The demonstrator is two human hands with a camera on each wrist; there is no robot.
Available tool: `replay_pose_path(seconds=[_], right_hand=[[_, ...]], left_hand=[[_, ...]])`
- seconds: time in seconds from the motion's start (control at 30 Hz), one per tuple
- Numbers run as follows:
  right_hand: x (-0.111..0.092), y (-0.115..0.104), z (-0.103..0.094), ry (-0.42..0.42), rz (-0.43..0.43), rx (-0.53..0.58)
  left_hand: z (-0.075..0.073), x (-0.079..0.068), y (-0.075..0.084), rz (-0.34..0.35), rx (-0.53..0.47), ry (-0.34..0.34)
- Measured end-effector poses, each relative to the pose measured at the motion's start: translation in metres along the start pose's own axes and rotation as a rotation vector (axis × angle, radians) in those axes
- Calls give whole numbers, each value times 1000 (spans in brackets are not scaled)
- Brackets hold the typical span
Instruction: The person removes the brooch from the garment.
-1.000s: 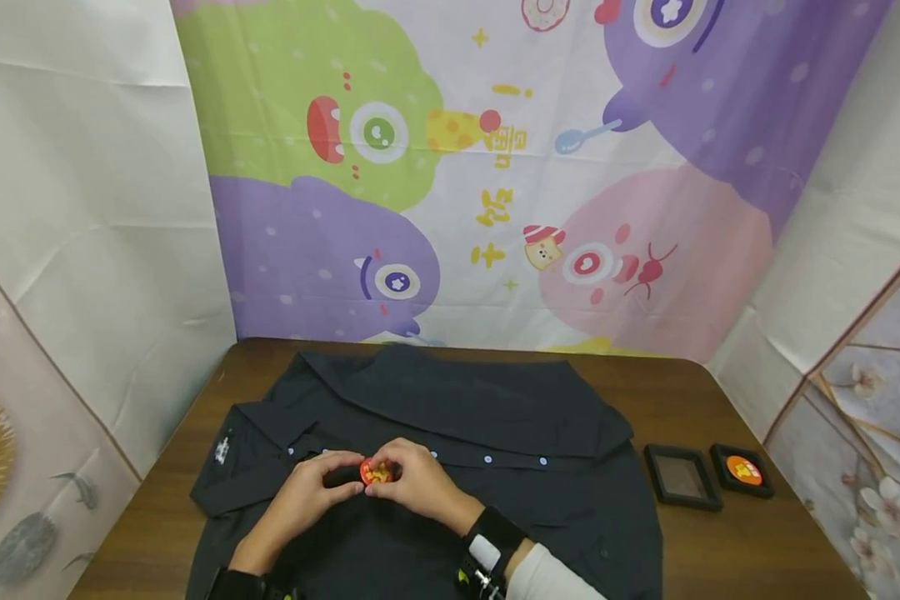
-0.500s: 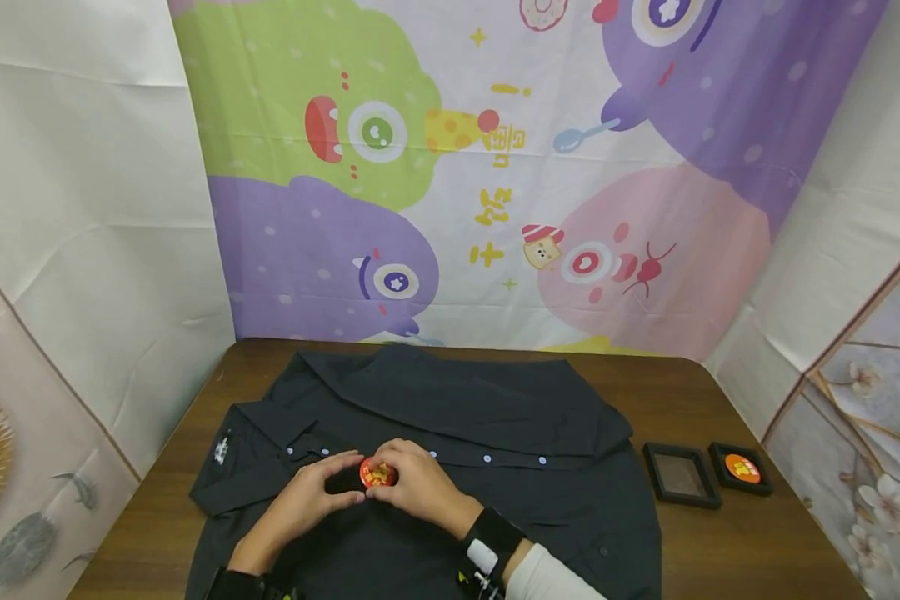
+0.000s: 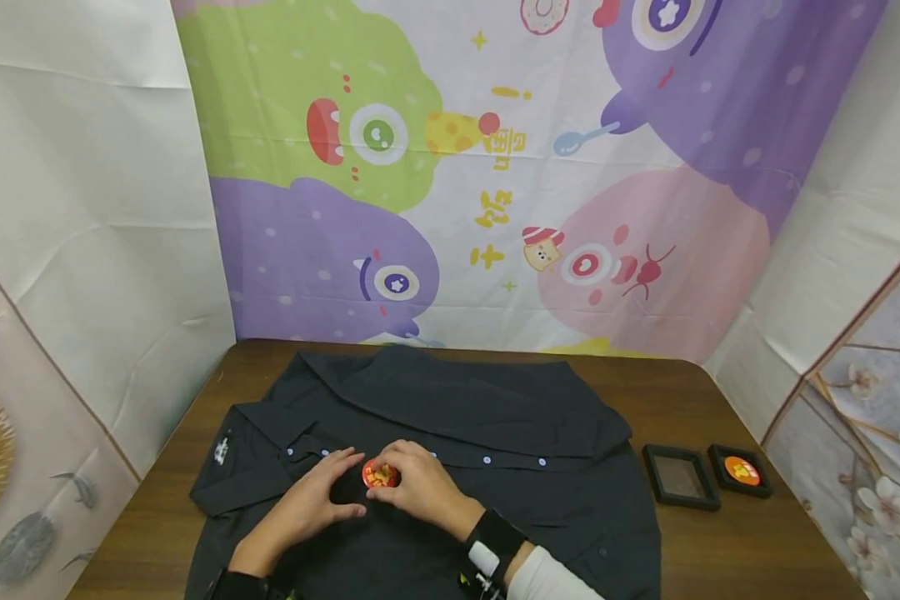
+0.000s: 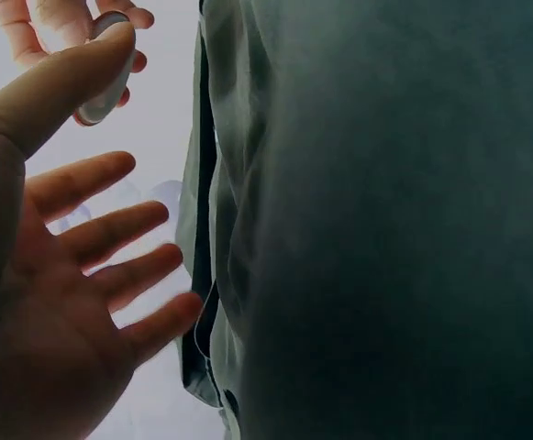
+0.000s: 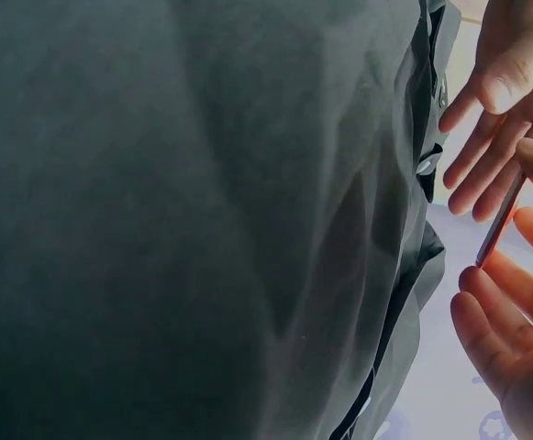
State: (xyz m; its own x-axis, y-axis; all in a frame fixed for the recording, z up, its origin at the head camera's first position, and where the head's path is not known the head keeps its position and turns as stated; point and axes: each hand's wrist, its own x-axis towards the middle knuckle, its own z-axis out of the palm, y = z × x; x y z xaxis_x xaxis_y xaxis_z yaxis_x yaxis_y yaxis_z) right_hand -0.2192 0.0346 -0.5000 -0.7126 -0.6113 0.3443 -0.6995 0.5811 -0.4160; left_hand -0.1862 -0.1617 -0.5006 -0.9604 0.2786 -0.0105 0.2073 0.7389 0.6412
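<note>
My right hand (image 3: 423,485) pinches a round red badge (image 3: 378,475) with a yellow figure on its face, over the middle of the dark shirt. Seen from the left wrist, the badge (image 4: 108,99) shows its pale back and rim. My left hand (image 3: 311,504) is apart from it on the left, thumb and fingers spread with nothing between them. In the right wrist view the badge (image 5: 502,225) appears nearly edge-on between right thumb and fingers. The dark button-up shirt (image 3: 540,500) lies spread under both hands, with several light buttons along its placket.
At the table's right stand two black square frames: one (image 3: 648,467) shows a bare see-through pane, the other (image 3: 720,462) holds an orange-red round badge (image 3: 742,471). The brown wooden table (image 3: 675,392) ends at a patterned cloth backdrop (image 3: 465,300).
My left fingers and thumb have come away from the badge and spread wider. The badge stays in my right hand, its face now showing more fully. The shirt and frames keep their places.
</note>
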Motion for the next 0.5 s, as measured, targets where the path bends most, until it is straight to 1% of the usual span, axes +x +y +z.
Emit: replay_pose_path(seconds=[0.17, 0.33, 0.5], right_hand=[[-1, 1, 0, -8, -1, 23], [-2, 3, -1, 8, -18, 4], [-4, 4, -3, 11, -22, -3]], left_hand=[[1, 1, 1, -48, 47, -47], [3, 3, 1, -92, 69, -87], [5, 4, 3, -120, 84, -115]])
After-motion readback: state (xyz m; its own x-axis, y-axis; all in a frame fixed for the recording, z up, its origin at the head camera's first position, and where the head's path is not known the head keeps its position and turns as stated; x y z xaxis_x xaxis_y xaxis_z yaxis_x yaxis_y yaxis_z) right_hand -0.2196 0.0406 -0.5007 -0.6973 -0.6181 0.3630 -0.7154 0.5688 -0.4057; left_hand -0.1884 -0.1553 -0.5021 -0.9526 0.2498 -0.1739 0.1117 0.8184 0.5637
